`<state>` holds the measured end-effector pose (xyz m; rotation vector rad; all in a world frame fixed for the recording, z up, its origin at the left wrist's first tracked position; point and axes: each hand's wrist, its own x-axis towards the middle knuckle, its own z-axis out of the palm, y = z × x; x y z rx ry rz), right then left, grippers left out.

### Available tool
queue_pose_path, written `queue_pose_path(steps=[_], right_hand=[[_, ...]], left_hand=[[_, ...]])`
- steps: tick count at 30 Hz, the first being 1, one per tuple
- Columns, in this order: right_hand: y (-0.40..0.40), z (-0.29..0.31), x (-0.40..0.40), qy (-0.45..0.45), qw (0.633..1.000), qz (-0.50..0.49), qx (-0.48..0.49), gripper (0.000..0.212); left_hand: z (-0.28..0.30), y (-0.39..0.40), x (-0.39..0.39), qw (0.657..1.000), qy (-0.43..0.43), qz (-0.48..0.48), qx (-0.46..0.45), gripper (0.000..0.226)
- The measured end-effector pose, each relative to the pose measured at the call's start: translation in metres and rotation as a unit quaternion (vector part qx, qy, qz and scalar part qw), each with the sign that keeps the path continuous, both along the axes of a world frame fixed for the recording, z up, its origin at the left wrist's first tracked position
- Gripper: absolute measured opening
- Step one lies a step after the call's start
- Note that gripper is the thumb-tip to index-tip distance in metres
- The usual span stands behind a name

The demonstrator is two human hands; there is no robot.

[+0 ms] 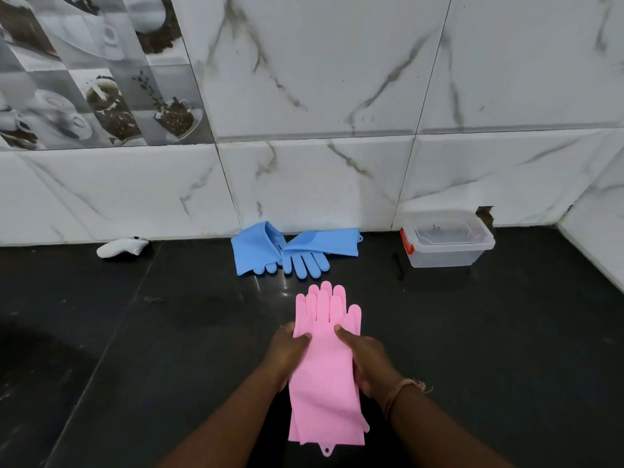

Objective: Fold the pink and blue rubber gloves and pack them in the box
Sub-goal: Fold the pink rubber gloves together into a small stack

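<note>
1. A white object (121,247) lies at the back edge of the bench (169,332), toward the left and against the wall (304,96). Its kind cannot be told.
2. The blue gloves (293,251) lie on the bench at the middle of its back edge. Their cuffs touch the wall and their fingers point toward the near edge. The two gloves overlap at the middle.
3. The left hand (290,349) grips the left edge of the pink gloves (324,366). Its thumb is on top of the rubber and its fingers are curled beneath.
4. The pink gloves are stacked one on the other, unfolded, at the middle of the bench toward its near edge. Their fingers point toward the back edge and their cuffs toward the near edge. The fingertips are near the blue gloves but do not touch them.
5. The right hand (368,363) grips the right edge of the pink gloves, thumb on top and fingers beneath. A band (401,390) sits on that wrist.
6. The box (445,243) stands at the back edge toward the right corner, just beside the wall. It is clear plastic with a clear lid on it and an orange clasp on its left end. It stands well apart from both pairs of gloves.
</note>
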<state>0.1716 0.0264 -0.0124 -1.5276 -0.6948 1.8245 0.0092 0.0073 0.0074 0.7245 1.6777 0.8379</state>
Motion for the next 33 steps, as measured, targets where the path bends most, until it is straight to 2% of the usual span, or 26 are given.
queue_pose_path(steps=[3,5,8,10,14,17,24,28,33], right_hand=[[0.012,0.003,-0.003,0.025,1.000,0.002,0.000,0.032],[0.015,0.004,-0.004,-0.019,0.999,-0.016,0.027,0.031],[0.011,0.001,-0.007,-0.099,0.994,-0.016,0.054,0.031],[0.013,0.001,-0.009,-0.158,0.984,0.008,0.080,0.031],[0.023,0.004,-0.014,-0.205,0.975,-0.005,0.091,0.037],[0.024,0.001,-0.019,-0.212,0.972,-0.009,0.101,0.039],[0.026,-0.004,-0.025,-0.223,0.968,0.036,0.112,0.047],[0.034,0.000,-0.023,-0.217,0.965,0.054,0.136,0.052],[0.036,0.003,-0.025,-0.198,0.968,0.057,0.147,0.054]], left_hand=[[-0.001,0.007,0.002,1.000,-0.004,-0.004,0.018,0.004],[-0.005,0.011,0.004,1.000,-0.003,-0.011,0.012,0.016],[-0.014,0.017,0.008,0.998,0.063,-0.027,0.007,0.033],[-0.018,0.021,0.009,0.996,0.086,-0.013,0.018,0.036],[-0.024,0.018,0.013,0.997,0.067,0.020,0.037,0.029],[-0.029,0.018,0.017,0.995,0.034,0.067,0.059,0.013],[-0.034,0.027,0.007,0.992,0.007,0.124,0.027,0.018],[-0.029,0.039,-0.002,0.990,-0.020,0.137,0.001,0.013],[-0.033,0.049,-0.005,0.990,0.035,0.126,0.055,0.023]])
